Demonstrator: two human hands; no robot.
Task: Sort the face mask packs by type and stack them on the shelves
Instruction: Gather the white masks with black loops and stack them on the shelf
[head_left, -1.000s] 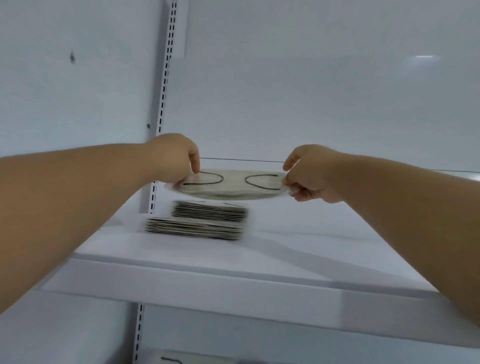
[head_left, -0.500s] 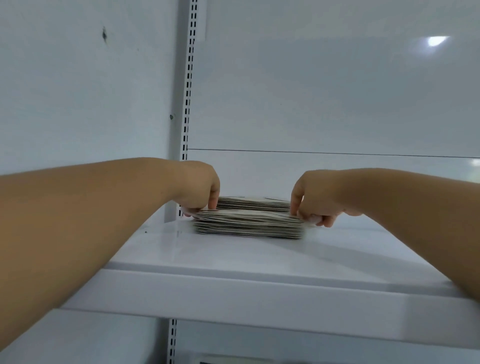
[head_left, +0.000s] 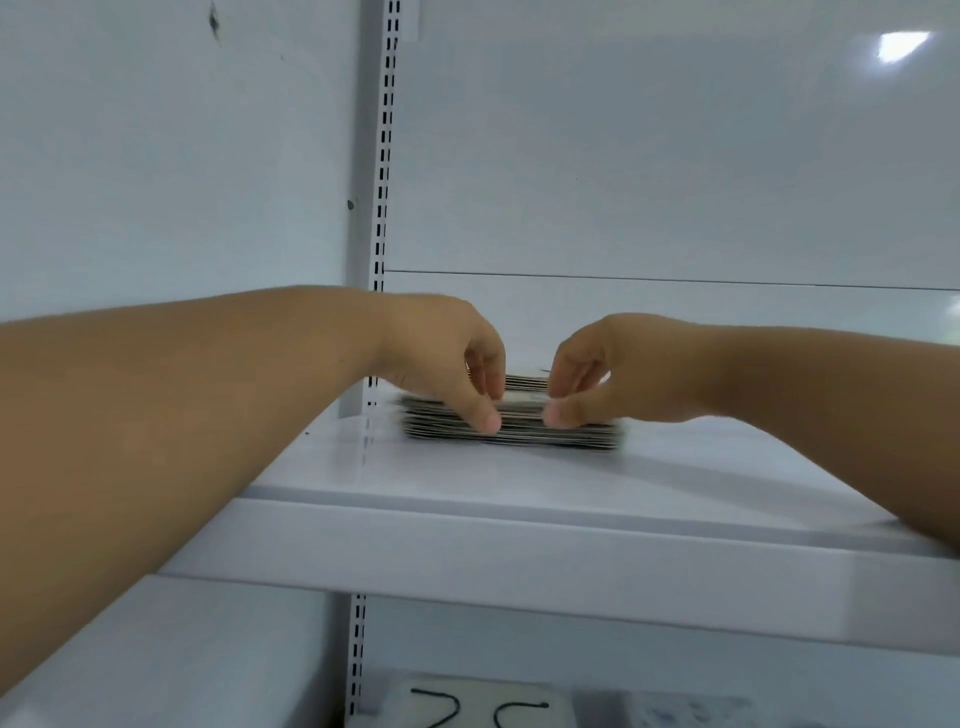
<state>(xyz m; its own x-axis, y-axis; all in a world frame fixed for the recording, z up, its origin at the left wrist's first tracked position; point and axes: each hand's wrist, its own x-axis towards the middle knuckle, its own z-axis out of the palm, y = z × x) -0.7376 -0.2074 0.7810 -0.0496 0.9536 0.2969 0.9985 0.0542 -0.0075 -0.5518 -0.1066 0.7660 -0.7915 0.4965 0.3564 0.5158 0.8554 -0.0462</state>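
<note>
The stack of face mask packs (head_left: 511, 428) sits on the white upper shelf (head_left: 467, 540), toward its left end, w/ a second, lower stack (head_left: 527, 383) just behind it, mostly hidden by the hands. The left hand (head_left: 441, 358) and right hand (head_left: 613, 369) meet over the middle of the front stack. Both have fingers curled, fingertips down on the top packs, thumbs against the front edge; they appear to pinch or press the top few packs, though blur leaves the exact hold unclear.

Handling, judged from looks: the packs are thin, flat and light. Each one is probably floppy, but the stack acts stiff. The wrappers look smooth, so the layers likely slide on each other, and the ragged left edge of the stack suggests as much. They're not fragile, but a pack held by one corner may sag. The best hold is probably at both short ends, thumb under and fingers on top, or squaring up w/ flat palms against the sides.

Room: the slotted upright (head_left: 382, 208) and side wall stand just left of the stack, so there's little slack there. To the right the shelf is bare for a long way, and the front lip is well apart from the stack. There's plenty of headroom above. On the lower shelf more mask packs (head_left: 478, 706) lie at the bottom of the view.
</note>
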